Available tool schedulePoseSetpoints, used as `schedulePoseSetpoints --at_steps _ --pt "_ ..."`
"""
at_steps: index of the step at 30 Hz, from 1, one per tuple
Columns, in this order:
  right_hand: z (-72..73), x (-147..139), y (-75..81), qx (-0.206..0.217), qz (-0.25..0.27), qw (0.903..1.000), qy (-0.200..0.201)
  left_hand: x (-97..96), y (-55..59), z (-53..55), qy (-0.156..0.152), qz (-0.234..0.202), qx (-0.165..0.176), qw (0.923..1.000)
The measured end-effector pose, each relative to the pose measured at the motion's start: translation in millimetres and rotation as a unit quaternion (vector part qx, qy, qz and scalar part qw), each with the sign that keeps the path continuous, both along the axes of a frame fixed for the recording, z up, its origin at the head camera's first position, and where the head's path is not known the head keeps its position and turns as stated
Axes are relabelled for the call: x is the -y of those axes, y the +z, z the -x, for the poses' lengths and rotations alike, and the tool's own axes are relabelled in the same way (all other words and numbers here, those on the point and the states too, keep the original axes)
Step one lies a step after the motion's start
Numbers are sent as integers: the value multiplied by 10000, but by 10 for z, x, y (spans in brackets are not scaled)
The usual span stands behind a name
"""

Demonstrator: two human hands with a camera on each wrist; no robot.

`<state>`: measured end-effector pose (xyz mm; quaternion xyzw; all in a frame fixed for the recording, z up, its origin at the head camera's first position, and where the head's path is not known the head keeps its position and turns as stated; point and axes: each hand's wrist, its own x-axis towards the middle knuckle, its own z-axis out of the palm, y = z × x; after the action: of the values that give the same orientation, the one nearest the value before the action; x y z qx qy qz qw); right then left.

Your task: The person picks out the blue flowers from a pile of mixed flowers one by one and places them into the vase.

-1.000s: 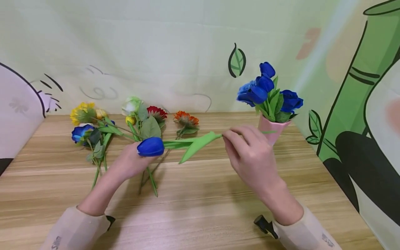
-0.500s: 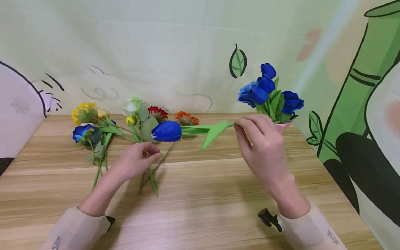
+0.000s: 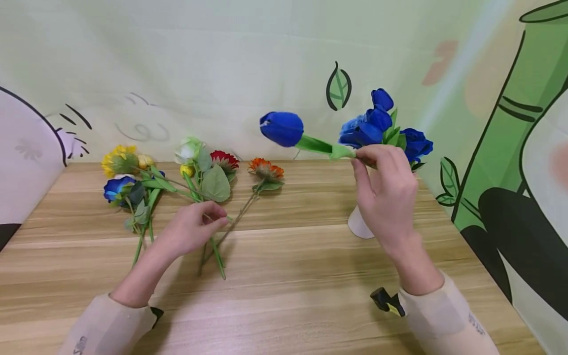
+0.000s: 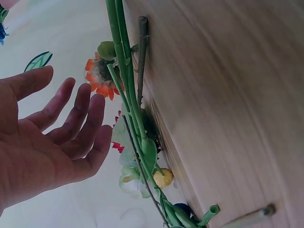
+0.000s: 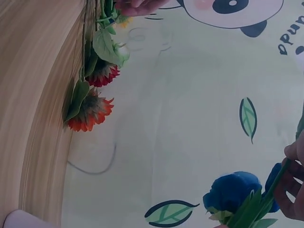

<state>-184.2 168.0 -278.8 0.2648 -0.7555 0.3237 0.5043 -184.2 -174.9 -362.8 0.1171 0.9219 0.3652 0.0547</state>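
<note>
Blue tulip (image 3: 281,129) in right hand (image 3: 388,197)

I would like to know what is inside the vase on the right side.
Blue flowers with green leaves rise above the vase. The right hand covers its mouth and much of its body, so its inside and the lower stems cannot be seen.

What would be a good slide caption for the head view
Right hand pinching a blue tulip near a vase of blue flowers; left hand relaxed near loose flowers on the table.
</note>
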Motion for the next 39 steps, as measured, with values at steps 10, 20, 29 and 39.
schedulePoseSetpoints --at_steps 10,20,29,39 --pt "96 -113 -29 311 216 9990 -247 21 -14 5 -23 -1 0 10000" --pt "140 -198 -49 371 223 9979 -476 30 -12 7 -35 37 -25 10000" --pt "165 -305 -21 670 358 9944 -734 28 -16 3 -68 47 -9 10000" --pt "168 -367 -133 826 -184 9907 -1064 -2 -24 18 -58 79 19 10000"
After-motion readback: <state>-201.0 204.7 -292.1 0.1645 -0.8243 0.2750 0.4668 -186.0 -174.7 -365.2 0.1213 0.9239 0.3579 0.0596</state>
